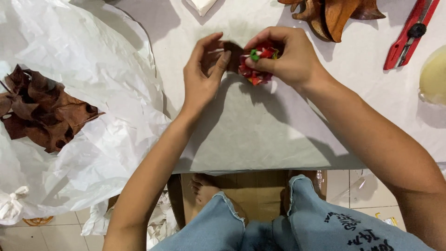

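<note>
- I see my right hand [290, 56] closed around a small red cluster [257, 65] with green and white bits in it, fingers curled over its top and thumb underneath.
- My left hand [204, 74] sits just beside that cluster, fingers loosely bent and apart, with the fingertips [225, 56] near or touching its left edge; I cannot tell which.
- The two hands are close together over the far middle of the worktop [260, 135], which is covered in a pale sheet.
- The cluster hangs just above the sheet, casting a shadow under it.
- To my left lies a big crumpled white paper [93, 93] with a heap of dark brown dried leaves [44, 109] resting on it, well apart from the hands.
- At the far edge, just beyond the right hand, I see a glossy brown carved wooden piece [332, 14].
- Further right lies a red utility knife [411, 32], and beside it, at the picture's edge, a pale yellow rounded object [434, 76].
- Below the near edge of the worktop I see denim-clad knees [320, 223], a bare foot [203, 188] and a cardboard box [255, 195] on the tiled floor.
</note>
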